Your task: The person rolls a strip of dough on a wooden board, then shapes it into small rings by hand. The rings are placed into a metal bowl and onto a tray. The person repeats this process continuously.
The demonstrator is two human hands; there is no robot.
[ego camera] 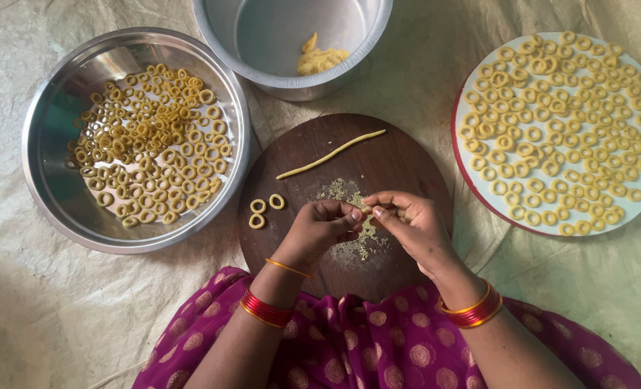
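Observation:
My left hand (319, 229) and my right hand (409, 223) meet fingertip to fingertip over a round dark wooden board (399, 162), pinching a small piece of yellow dough (364, 210) between them. Most of that piece is hidden by my fingers. A long thin dough rope (330, 154) lies on the board's far side. Three finished dough rings (264, 209) sit at the board's left. Crumbs of dough (335, 190) are scattered under my hands.
A steel bowl (47, 130) at the left holds several dough rings. A white plate with a red rim (471, 184) at the right is covered with rings. A steel pot (277, 43) at the top holds a lump of dough (319, 59). A pale sheet (47, 310) lies underneath.

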